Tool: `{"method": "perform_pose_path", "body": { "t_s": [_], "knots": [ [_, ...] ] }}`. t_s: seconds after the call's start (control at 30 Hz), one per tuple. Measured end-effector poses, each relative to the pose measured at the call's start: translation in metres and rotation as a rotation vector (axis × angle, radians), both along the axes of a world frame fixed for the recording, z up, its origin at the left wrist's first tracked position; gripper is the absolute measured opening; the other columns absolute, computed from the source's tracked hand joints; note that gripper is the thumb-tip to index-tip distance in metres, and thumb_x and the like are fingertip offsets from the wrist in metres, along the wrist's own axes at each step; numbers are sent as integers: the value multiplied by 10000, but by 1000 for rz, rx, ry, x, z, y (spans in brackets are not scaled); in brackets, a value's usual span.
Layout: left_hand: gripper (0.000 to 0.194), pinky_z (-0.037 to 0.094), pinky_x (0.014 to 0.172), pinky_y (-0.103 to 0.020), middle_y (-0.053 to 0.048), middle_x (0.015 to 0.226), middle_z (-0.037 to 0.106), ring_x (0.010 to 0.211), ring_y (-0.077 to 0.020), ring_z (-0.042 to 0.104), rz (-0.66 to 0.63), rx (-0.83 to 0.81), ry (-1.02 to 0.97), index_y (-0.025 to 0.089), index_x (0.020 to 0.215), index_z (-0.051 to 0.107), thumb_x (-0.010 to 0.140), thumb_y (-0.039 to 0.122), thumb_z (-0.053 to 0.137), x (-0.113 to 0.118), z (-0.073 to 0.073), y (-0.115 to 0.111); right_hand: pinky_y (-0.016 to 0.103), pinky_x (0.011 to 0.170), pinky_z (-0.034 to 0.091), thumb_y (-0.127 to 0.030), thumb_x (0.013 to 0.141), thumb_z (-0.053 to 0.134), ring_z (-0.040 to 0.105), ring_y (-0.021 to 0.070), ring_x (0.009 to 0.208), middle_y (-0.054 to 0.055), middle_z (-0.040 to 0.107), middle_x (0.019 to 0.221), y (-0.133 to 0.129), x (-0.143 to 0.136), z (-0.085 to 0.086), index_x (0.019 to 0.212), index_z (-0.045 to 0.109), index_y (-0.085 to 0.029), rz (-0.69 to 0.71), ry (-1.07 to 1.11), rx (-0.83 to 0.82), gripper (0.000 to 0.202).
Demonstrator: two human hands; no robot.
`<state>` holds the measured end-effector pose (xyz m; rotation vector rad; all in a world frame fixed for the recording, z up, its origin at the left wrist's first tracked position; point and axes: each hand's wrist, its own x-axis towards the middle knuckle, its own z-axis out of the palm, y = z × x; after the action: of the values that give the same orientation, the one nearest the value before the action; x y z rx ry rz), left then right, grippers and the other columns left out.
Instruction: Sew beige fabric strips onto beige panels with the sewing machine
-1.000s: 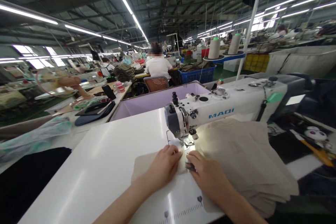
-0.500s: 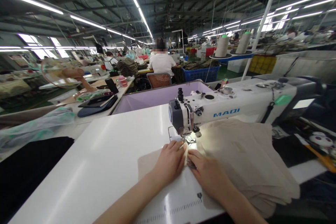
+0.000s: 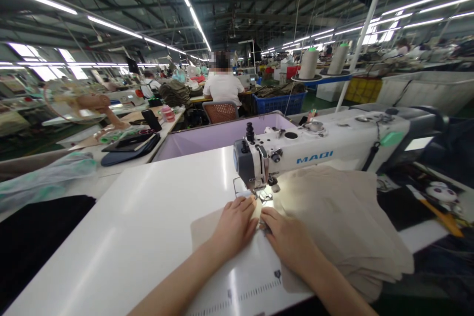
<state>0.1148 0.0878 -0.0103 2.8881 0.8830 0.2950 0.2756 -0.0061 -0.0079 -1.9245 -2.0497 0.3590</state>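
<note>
A white sewing machine [image 3: 314, 145] stands on the white table [image 3: 148, 227], its lamp lighting the needle area. Just in front of the presser foot [image 3: 265, 196], my left hand [image 3: 235, 222] presses on a beige cloth piece [image 3: 202, 229], fingers together. Close beside it, my right hand [image 3: 283, 232] has its fingers closed at the cloth's edge, around something small and dark that I cannot make out. Stacked beige fabric [image 3: 333, 217] lies right of the needle, beside my right forearm.
Behind the table is a purple-lined bin [image 3: 203, 138]. A person in a white shirt [image 3: 223, 88] sits beyond it. Two thread cones [image 3: 308, 64] stand at the back right. A dark cap [image 3: 131, 150] and black cloth [image 3: 44, 242] lie left.
The view has shifted slightly, so most things appear a little further left. Both hands remain by the needle, with the fingers of my right hand slightly nearer the presser foot.
</note>
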Motion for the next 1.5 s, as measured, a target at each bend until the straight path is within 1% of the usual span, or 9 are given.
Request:
{"method": "perform_pose_path", "body": {
  "t_s": [0.1, 0.23, 0.4, 0.63, 0.73, 0.93, 1.1, 1.37, 1.5],
  "knots": [
    [368, 501, 1035, -476, -110, 1403, 610, 1266, -300, 544, -12, 21, 18, 156, 1324, 575, 957, 184, 583, -1, 2, -5, 322, 816, 551, -131, 941, 566, 714, 240, 1002, 40, 697, 1243, -2, 0, 0, 1171, 684, -204, 10, -7, -16, 269],
    [321, 520, 1034, -441, -113, 1361, 631, 1237, -288, 573, -112, 33, 71, 144, 1296, 590, 976, 152, 568, -8, 0, -23, 323, 809, 546, -105, 935, 541, 708, 234, 979, 40, 698, 1192, -14, 1, -3, 1187, 659, -189, 32, 1, -35, 291],
    [368, 538, 1015, -457, -128, 1386, 608, 1259, -306, 557, -180, 53, 82, 133, 1369, 533, 1005, 181, 539, -14, -3, -33, 319, 838, 545, -69, 915, 516, 703, 230, 1022, 59, 676, 1276, -18, 1, -2, 1281, 617, -185, 42, 2, -67, 397],
    [251, 548, 978, -445, -100, 1280, 654, 1191, -283, 595, -156, 16, 35, 176, 1248, 604, 1032, 220, 482, -8, 6, -8, 310, 775, 542, -88, 908, 548, 721, 228, 943, 33, 709, 1188, 7, 2, 5, 1207, 652, -196, 4, -28, -36, 334],
    [219, 543, 977, -434, -89, 1237, 665, 1174, -273, 601, -151, 7, 19, 185, 1185, 626, 1025, 209, 479, -6, 8, 4, 301, 793, 532, -114, 929, 545, 722, 224, 962, 29, 703, 1226, 16, 4, 7, 1208, 662, -206, -3, -17, -6, 316],
    [237, 533, 994, -426, -91, 1252, 654, 1168, -263, 601, -136, 32, 2, 192, 1204, 621, 1001, 191, 499, -3, 8, 25, 282, 797, 517, -141, 928, 563, 722, 217, 962, 12, 704, 1233, 20, 5, 6, 1134, 694, -224, 0, -3, 17, 258],
    [238, 543, 972, -426, -93, 1230, 662, 1139, -264, 610, -104, 58, -12, 199, 1197, 618, 991, 190, 498, -2, 1, 28, 292, 805, 521, -131, 927, 563, 717, 219, 957, 12, 714, 1188, 14, 4, 4, 1099, 701, -222, -10, 5, 18, 239],
    [299, 510, 1041, -437, -87, 1348, 633, 1236, -263, 572, -127, 49, -43, 196, 1270, 595, 998, 181, 472, -6, -3, 27, 307, 890, 537, -117, 912, 569, 702, 227, 1049, 36, 670, 1327, 6, 0, 0, 1171, 686, -217, -18, 18, -14, 301],
    [303, 519, 1017, -467, -95, 1347, 641, 1215, -282, 580, -92, 58, -21, 189, 1274, 608, 999, 209, 483, -6, -3, 27, 315, 902, 544, -110, 908, 563, 701, 231, 1069, 44, 665, 1341, 7, -1, -1, 1166, 694, -222, -24, 2, -19, 311]
  ]
}}
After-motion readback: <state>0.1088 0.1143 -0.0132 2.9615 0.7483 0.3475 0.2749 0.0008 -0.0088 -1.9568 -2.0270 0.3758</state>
